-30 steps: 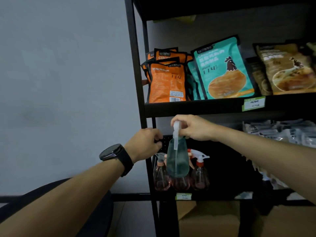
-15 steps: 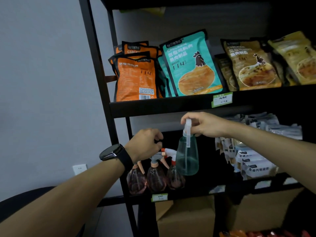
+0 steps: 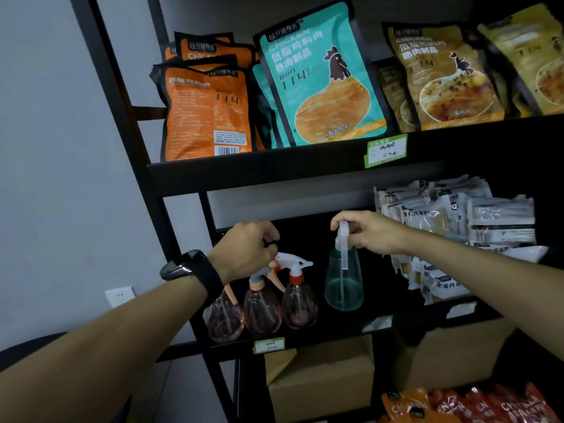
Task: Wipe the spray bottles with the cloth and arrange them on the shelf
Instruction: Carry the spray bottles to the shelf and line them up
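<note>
Black steel shelf (image 3: 305, 175) carries three pink bottles (image 3: 262, 309) at seven o'clock, so the right hand (image 3: 370, 235), pinching the teal bottle (image 3: 343, 283) by its sprayer, lowers it beside them while the left hand (image 3: 247, 250) curls round something dark, perhaps the cloth.

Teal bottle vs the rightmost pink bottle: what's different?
The teal bottle is cone-shaped; the rightmost pink bottle is egg-shaped. Teal has a clear, straight trigger; pink has a white head on an orange collar. The right hand grips the teal bottle's head; the pink one stands untouched. Both are translucent spray bottles.
</note>
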### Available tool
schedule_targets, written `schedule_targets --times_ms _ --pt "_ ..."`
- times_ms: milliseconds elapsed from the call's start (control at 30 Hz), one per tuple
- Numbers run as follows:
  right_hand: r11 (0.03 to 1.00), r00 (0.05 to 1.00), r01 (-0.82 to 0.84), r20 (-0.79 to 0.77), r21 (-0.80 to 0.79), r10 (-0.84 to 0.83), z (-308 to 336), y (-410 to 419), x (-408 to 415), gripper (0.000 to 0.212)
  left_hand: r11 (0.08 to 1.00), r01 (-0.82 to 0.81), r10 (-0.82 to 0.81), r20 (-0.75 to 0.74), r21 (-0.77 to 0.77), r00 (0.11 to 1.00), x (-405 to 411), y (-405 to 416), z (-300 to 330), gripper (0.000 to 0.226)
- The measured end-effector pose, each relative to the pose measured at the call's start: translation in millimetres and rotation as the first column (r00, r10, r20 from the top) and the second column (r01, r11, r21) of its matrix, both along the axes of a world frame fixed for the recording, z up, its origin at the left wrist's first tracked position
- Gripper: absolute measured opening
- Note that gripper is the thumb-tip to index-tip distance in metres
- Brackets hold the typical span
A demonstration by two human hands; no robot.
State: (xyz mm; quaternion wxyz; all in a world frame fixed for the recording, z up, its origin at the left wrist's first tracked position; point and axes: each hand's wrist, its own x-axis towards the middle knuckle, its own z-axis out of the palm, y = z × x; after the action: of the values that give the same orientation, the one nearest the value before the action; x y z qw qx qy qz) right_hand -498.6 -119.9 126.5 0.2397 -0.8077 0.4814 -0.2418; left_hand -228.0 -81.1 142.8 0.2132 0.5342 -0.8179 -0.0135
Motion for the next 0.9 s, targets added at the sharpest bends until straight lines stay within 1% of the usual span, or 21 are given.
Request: schedule_targets --times_ms 167,300,433,567,800,900 --pt "1.0 1.0 0.012 -0.012 -0.018 -0.013 -21 -12 1 0.019 1.0 -0.018 0.018 -0.017 -0.022 1.0 -6 -16 5 0.02" --pt "1.0 1.0 0.014 -0.014 0.003 -0.014 -38 -21 2 0.026 1.0 -0.014 0.014 -0.01 -0.007 1.0 -8 -26 1 0.019" --pt "1.0 1.0 0.009 -0.004 0.022 -0.009 -50 -27 6 0.025 1.0 -0.014 0.014 -0.008 0.017 1.0 -8 -34 -8 0.02" --pt "1.0 1.0 0.001 0.004 0.026 -0.001 -62 -32 11 0.031 0.999 -0.019 0.019 -0.015 0.033 1.0 -8 -40 -15 0.023" --pt "0.998 1.0 0.013 0.017 0.058 -0.014 -72 -38 15 0.032 0.999 -0.029 0.03 -0.014 0.044 0.999 -2 -46 -23 0.024" --pt "0.995 1.0 0.006 0.017 0.097 -0.008 -70 -40 12 0.031 0.998 -0.032 0.033 -0.009 0.056 0.999 -2 -48 -25 0.024"
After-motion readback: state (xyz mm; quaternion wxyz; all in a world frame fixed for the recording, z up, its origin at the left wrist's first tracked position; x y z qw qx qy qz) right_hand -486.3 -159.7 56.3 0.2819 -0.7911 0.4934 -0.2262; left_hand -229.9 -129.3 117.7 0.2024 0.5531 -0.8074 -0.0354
